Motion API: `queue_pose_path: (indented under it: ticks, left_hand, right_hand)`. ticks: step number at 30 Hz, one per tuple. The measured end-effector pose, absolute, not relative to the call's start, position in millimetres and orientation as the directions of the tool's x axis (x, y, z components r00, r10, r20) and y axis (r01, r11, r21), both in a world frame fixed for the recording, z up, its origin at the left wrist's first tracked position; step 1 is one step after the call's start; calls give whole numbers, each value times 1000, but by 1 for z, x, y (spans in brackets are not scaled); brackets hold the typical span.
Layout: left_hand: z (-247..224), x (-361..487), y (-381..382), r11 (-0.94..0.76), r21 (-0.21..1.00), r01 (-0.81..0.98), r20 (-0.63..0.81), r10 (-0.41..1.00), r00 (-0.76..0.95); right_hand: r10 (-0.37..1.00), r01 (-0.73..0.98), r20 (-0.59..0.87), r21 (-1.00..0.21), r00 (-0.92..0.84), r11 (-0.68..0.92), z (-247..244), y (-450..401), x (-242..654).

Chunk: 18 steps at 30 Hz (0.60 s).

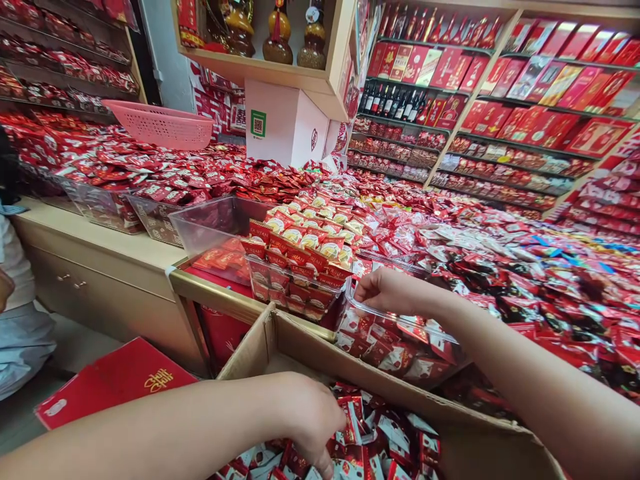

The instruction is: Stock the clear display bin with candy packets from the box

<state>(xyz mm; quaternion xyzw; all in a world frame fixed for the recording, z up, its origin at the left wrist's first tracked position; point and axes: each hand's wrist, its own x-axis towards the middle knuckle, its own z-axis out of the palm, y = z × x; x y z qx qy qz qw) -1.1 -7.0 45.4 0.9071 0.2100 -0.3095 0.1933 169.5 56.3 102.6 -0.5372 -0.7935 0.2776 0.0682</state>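
My left hand reaches down into a cardboard box, among loose red and white wrapped candies. Its thumb and fingers are apart and touch the packets; nothing shows lifted in them, and some fingertips are hidden. Beyond the box's far wall, my right hand has its fingers curled over the rim of a clear plastic bin. That bin holds red and white packets, visible through its front. Left of my right hand stands a bin stacked with red durian-labelled packets.
Heaps of candy packets cover the display counter. A pink basket rests on the heaps at the back left. Overhead juts a wooden shelf. A red box lies at lower left, and a person stands at the left edge.
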Motion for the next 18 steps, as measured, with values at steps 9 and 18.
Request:
queue_pose_path:
  ticks: [9,18]
  left_hand:
    - [43,0,-6,-825,188,533,-658,297,692]
    - [47,1,-6,-818,188,543,-681,290,673]
  right_hand:
    - [904,804,-189,-549,-384,226,116,44,176]
    - [885,921,-390,-377,-254,99,120,30,197]
